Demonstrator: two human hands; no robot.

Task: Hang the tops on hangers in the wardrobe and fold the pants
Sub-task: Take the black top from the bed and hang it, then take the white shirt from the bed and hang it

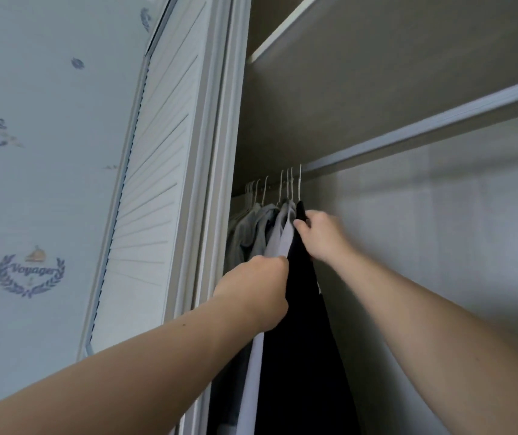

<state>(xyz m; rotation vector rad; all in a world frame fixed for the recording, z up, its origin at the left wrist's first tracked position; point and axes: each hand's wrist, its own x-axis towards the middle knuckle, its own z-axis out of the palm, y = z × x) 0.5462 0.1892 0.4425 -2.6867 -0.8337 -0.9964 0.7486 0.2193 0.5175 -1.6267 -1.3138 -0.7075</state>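
While looking steeply up into an open wardrobe [376, 89] with beige inner walls, reached forward with both bare arms toward a row of hung clothes. Stretched both forearms up from the lower corners, hands near each other, not touching. Closed the left hand [256, 290] in a fist, fingers curled round the front edge of a long black fabric top [304, 356], partway down the garment. Pinched the same top higher up with the right hand [322, 235], fingertips [298, 226] pressed into the cloth at its shoulder, just under the hook. Hung at the right-hand end of the row, last in line, draped straight down past the bottom of the view. Packed just left of it, touching: a pale lilac-grey shirt [282, 243], then soft grey hooded tops [251, 227], partly hidden behind the left hand. Hooked over a pale grey straight rail [424, 120]: thin white wire hangers [289, 183], bunched close at the rail's left end. Fitted above the rail, a white-edged shelf [282, 36]. Seen at the left, a white louvred wardrobe door [157, 152]. Covered beyond that, a wall in pale blue wallpaper [47, 89] printed with navy anchors and a laurel crest [30, 274] lettered "Voyager".
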